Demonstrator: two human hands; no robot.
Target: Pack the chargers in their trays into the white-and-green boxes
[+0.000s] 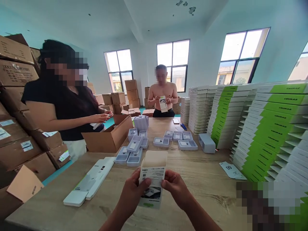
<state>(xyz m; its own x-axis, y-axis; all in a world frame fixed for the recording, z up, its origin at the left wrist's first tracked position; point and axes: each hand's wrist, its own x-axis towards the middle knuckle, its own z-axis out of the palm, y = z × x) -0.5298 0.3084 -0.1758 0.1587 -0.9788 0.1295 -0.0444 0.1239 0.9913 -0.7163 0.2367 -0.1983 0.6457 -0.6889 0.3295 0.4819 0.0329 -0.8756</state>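
A printed white product box (154, 173) is held up in front of me, its top flap raised toward the far side. My left hand (134, 189) grips its left edge, the thumb lying across the printed face. My right hand (174, 186) pinches the right edge with thumb and fingers. On the table to the left lie flat, unfolded white-and-green cartons (90, 181) in a pile. Beyond the box, several pale plastic trays (134, 144) sit stacked, and more trays (187, 145) stand further right.
An open cardboard carton (102, 141) stands at left beside a person (64, 102) handling something small. Another person (163, 93) across the table holds a similar box. Tall stacks of white-and-green boxes (264, 128) line the right side. A phone (176, 121) lies near the far edge.
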